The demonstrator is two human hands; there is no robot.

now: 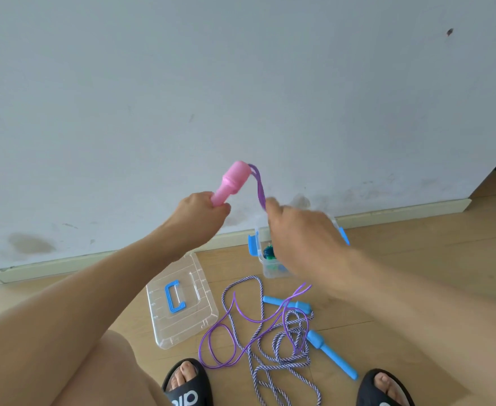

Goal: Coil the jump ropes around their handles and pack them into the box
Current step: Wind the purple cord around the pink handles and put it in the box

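- Pink plastic handle (231,183) in my left hand (204,213): fingers wrapped round its narrow lower end, flared head pointing up toward the wall. Rigid and light by the look; a fist grip on the shaft should be enough.
- Purple cord (258,183) leaves the head, arcs over and drops to my right hand (299,227). Right fingers seem pinched on it, but motion blur hides them, so I cannot tell for sure.
- Cord looks thin, smooth, glossy: probably slippery and springy, so wraps likely loosen unless kept taut. Best to pinch it close to the handle and feed it on under tension.
- Remaining purple cord lies looped on the wooden floor, crossing the striped braided rope (258,347) of the blue handles (330,353). I expect a snag there; braid looks softer and grippier.
- Clear box (260,253) with blue latches stands by the skirting, partly behind my right hand, with something blue-green already inside.
- Clear lid (182,306) lies flat on the floor, left of the box.
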